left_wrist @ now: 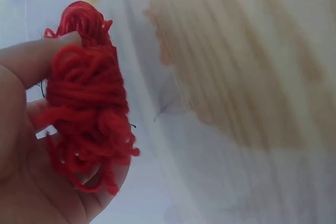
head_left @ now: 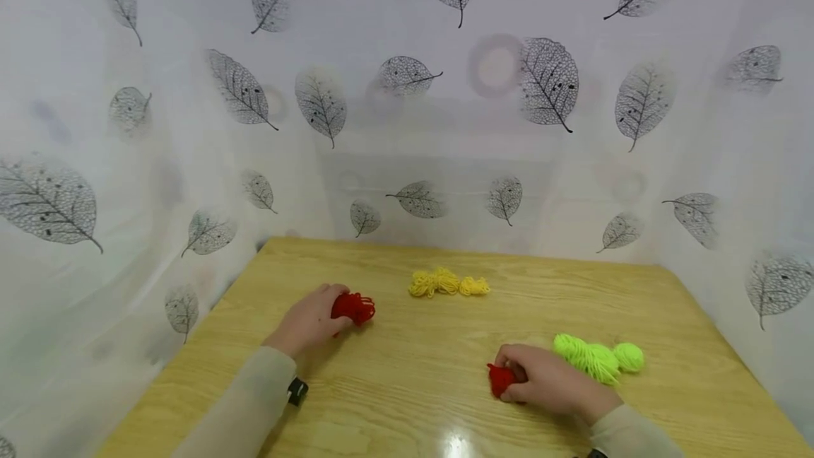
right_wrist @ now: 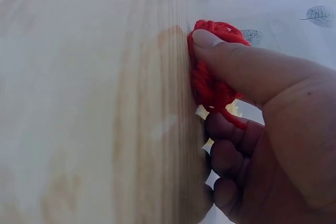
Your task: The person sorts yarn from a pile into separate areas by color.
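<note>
At the left of the table, my left hand holds a bundle of red yarn between thumb and fingers. In the left wrist view this red yarn is wound round its middle, with loose loops at the ends. My right hand pinches a smaller bundle of red yarn close to the tabletop, right of centre. The right wrist view shows the thumb pressed on this red yarn, the other fingers curled below it. Part of each bundle is hidden by the hand.
Yellow yarn lies at the back middle of the wooden table. Bright green yarn with a round green ball end lies just beyond the right hand. A white leaf-print curtain surrounds the table's back and sides.
</note>
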`<state>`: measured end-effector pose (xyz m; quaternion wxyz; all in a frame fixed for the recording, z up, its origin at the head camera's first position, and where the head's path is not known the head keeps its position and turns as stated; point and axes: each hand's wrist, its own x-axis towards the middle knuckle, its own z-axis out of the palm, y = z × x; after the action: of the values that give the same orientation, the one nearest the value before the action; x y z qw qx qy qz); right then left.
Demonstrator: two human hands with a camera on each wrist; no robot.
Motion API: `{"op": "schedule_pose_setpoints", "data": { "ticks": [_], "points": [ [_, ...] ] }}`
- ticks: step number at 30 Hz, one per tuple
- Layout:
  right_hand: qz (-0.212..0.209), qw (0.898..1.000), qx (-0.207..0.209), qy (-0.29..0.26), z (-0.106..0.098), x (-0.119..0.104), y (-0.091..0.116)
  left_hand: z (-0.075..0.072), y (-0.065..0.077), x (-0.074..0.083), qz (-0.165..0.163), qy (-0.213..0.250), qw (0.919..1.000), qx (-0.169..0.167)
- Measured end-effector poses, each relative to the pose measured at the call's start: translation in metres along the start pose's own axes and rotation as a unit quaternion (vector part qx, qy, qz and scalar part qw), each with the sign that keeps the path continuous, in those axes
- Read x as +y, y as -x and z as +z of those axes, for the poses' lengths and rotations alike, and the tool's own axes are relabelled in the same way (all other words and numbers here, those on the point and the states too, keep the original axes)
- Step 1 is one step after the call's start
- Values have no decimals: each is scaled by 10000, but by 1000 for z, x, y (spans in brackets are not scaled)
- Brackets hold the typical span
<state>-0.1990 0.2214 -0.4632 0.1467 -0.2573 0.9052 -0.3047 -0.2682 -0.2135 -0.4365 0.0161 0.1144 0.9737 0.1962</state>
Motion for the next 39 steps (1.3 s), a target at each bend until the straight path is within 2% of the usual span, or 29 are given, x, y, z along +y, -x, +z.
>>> {"op": "schedule_pose_setpoints", "data": {
  "ticks": [11,16,24,29,33,39],
  "points": [
    [51,10000,-11,2,3,0,0,-2,-7,1,-168,33,9998,-98],
    [33,10000,10,23,4,0,0,4,-9,-3,-227,10,9995,-228],
    [44,10000,23,60,4,1,0,9,-11,-9,-181,-28,9986,-492],
    [-3,9999,59,114,3,2,0,5,-9,-5,-188,9,9982,-575],
    [4,9997,104,211,3,0,-1,2,-6,-3,-71,23,9979,-651],
    [74,9983,395,421,5,-8,-7,-3,-1,-6,95,78,9973,-717]
  ]
}}
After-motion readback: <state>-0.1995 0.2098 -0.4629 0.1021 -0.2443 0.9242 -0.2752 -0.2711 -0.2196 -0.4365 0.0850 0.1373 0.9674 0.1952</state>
